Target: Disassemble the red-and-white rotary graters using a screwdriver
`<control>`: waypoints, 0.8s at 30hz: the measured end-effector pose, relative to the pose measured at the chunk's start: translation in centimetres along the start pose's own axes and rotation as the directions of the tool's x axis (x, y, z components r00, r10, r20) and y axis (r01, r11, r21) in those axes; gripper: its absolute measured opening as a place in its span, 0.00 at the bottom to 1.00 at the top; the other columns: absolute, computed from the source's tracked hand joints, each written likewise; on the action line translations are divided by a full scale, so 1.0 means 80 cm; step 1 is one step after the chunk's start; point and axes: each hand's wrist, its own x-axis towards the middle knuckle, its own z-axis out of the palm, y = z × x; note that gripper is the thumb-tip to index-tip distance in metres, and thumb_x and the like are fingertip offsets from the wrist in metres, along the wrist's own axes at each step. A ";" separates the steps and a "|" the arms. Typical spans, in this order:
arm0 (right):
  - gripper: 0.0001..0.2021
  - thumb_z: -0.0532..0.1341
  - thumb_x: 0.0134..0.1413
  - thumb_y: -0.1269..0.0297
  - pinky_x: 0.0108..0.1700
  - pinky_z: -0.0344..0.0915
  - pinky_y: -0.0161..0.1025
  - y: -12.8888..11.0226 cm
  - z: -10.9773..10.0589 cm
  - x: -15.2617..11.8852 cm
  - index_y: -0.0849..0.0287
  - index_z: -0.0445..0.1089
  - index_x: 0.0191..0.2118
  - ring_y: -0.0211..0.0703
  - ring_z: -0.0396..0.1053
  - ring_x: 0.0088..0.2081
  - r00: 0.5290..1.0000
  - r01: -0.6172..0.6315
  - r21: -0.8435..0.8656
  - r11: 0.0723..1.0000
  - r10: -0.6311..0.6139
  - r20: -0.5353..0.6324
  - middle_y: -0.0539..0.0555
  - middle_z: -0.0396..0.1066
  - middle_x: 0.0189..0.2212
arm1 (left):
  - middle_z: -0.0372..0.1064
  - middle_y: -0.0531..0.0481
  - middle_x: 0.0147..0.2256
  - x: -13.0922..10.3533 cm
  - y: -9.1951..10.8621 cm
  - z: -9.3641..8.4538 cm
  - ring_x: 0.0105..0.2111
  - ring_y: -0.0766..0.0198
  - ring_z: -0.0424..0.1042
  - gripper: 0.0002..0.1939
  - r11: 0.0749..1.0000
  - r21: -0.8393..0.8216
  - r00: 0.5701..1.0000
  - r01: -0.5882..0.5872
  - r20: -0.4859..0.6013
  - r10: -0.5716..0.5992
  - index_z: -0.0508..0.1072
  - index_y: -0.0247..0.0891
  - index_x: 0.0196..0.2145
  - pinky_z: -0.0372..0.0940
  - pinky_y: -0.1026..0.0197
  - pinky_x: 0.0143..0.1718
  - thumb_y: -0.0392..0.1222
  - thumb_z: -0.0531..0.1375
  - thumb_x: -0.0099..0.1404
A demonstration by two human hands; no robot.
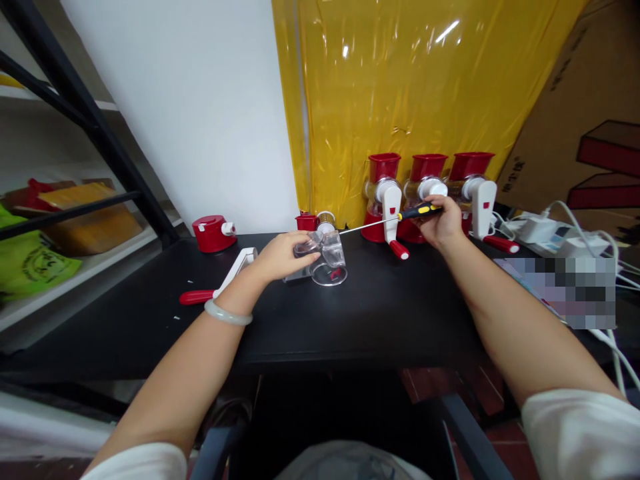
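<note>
My left hand [285, 255] grips a clear plastic housing [333, 252] low over the black table, its round rim facing me. In my right hand [443, 223] is a screwdriver [421, 211] with a black and yellow handle. Its shaft points left, and the tip reaches the housing's right side; whether it touches a screw I cannot tell. A crank handle [235, 275], white with a red grip, lies left of my left hand, partly hidden by it. Behind the housing are a red hopper piece [306, 221] and a round white-and-metal part [327, 221].
A red base [214, 233] sits at the table's back left. Three rotary graters [384, 193] stand along the back, close to my right hand. White chargers and cables [543, 228] lie at right, beside a blurred-out patch. A yellow-wrapped panel [400, 87] rises behind; shelves [60, 200] stand left.
</note>
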 end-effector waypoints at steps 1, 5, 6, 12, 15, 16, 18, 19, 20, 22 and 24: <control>0.11 0.61 0.49 0.55 0.21 0.66 0.35 0.001 -0.001 0.001 0.55 0.61 0.25 0.36 0.65 0.22 1.000 0.012 -0.021 1.000 -0.013 -0.008 0.47 0.63 0.22 | 0.73 0.46 0.37 0.000 0.000 0.000 0.37 0.59 0.71 0.13 1.000 0.000 1.000 0.001 -0.003 -0.001 0.73 0.37 0.34 0.65 0.56 0.42 0.51 0.60 0.65; 0.19 0.58 0.54 0.42 0.15 0.58 0.34 0.009 -0.006 0.010 0.54 0.62 0.27 0.34 0.57 0.16 0.996 0.045 -0.208 0.977 -0.061 -0.072 0.45 0.59 0.17 | 0.73 0.46 0.36 0.001 -0.003 0.000 0.36 0.60 0.71 0.13 1.000 -0.005 1.000 -0.003 0.000 0.003 0.74 0.37 0.33 0.65 0.56 0.41 0.51 0.60 0.64; 0.20 0.59 0.53 0.41 0.15 0.56 0.34 0.011 -0.007 0.012 0.54 0.62 0.27 0.34 0.54 0.15 0.994 0.051 -0.241 0.969 -0.072 -0.081 0.44 0.57 0.16 | 0.73 0.47 0.36 0.001 -0.003 0.000 0.36 0.60 0.71 0.13 1.000 -0.004 1.000 -0.005 0.003 0.005 0.74 0.37 0.33 0.65 0.56 0.41 0.51 0.60 0.64; 0.12 0.64 0.51 0.55 0.16 0.59 0.33 0.010 -0.001 0.008 0.54 0.62 0.26 0.32 0.52 0.14 0.996 0.019 -0.191 0.981 -0.035 -0.079 0.42 0.56 0.15 | 0.73 0.46 0.36 0.001 -0.004 0.000 0.37 0.59 0.72 0.13 1.000 0.014 1.000 -0.012 -0.010 0.012 0.73 0.37 0.32 0.65 0.55 0.42 0.51 0.60 0.64; 0.11 0.60 0.52 0.56 0.18 0.63 0.33 0.008 0.002 0.005 0.55 0.62 0.25 0.33 0.59 0.17 0.999 -0.015 -0.060 0.998 0.012 -0.048 0.45 0.62 0.18 | 0.74 0.46 0.38 0.001 -0.005 0.000 0.38 0.59 0.72 0.13 1.000 0.014 1.000 -0.017 -0.005 0.017 0.73 0.37 0.32 0.65 0.55 0.44 0.51 0.60 0.64; 0.12 0.59 0.52 0.55 0.19 0.63 0.34 0.007 0.002 0.004 0.55 0.62 0.25 0.34 0.61 0.18 0.999 -0.010 -0.034 0.999 0.009 -0.036 0.46 0.63 0.19 | 0.74 0.46 0.39 0.001 -0.005 0.000 0.39 0.58 0.72 0.14 1.000 0.014 1.000 -0.016 -0.004 0.016 0.73 0.37 0.32 0.65 0.55 0.44 0.51 0.60 0.64; 0.15 0.58 0.54 0.50 0.18 0.62 0.34 0.008 0.000 0.006 0.55 0.62 0.25 0.35 0.63 0.18 0.999 0.024 -0.036 0.999 -0.026 -0.034 0.47 0.64 0.19 | 0.74 0.46 0.38 0.001 -0.004 0.000 0.38 0.59 0.72 0.14 1.000 0.012 1.000 -0.003 -0.003 0.003 0.73 0.37 0.33 0.65 0.55 0.44 0.51 0.60 0.64; 0.18 0.58 0.54 0.47 0.16 0.60 0.34 0.009 -0.002 0.007 0.55 0.61 0.25 0.36 0.62 0.17 0.998 0.044 -0.064 0.997 -0.047 -0.042 0.47 0.64 0.19 | 0.74 0.46 0.38 0.002 -0.004 0.000 0.38 0.59 0.72 0.14 1.000 0.010 1.000 0.004 -0.001 -0.004 0.73 0.37 0.32 0.65 0.56 0.43 0.52 0.60 0.64; 0.20 0.58 0.54 0.43 0.15 0.58 0.34 0.010 -0.005 0.010 0.55 0.61 0.25 0.35 0.61 0.16 0.997 0.060 -0.104 0.993 -0.065 -0.050 0.47 0.63 0.18 | 0.74 0.46 0.37 0.002 -0.003 0.000 0.37 0.59 0.72 0.14 1.000 0.008 1.000 0.009 0.003 -0.009 0.73 0.37 0.32 0.65 0.56 0.43 0.51 0.59 0.65; 0.23 0.59 0.52 0.38 0.13 0.54 0.34 0.013 -0.011 0.015 0.55 0.61 0.25 0.34 0.56 0.13 0.994 0.083 -0.191 0.978 -0.095 -0.056 0.45 0.60 0.15 | 0.73 0.46 0.36 0.002 -0.002 0.000 0.36 0.60 0.72 0.14 1.000 0.003 1.000 0.010 0.008 -0.010 0.72 0.36 0.31 0.65 0.56 0.43 0.51 0.59 0.65; 0.22 0.62 0.50 0.40 0.13 0.53 0.33 0.017 -0.015 0.021 0.54 0.61 0.25 0.32 0.51 0.12 0.995 0.094 -0.224 0.970 -0.100 -0.013 0.42 0.54 0.13 | 0.73 0.46 0.36 0.002 -0.002 0.000 0.37 0.60 0.72 0.14 1.000 0.002 1.000 0.002 0.005 -0.002 0.72 0.36 0.31 0.65 0.56 0.43 0.51 0.60 0.65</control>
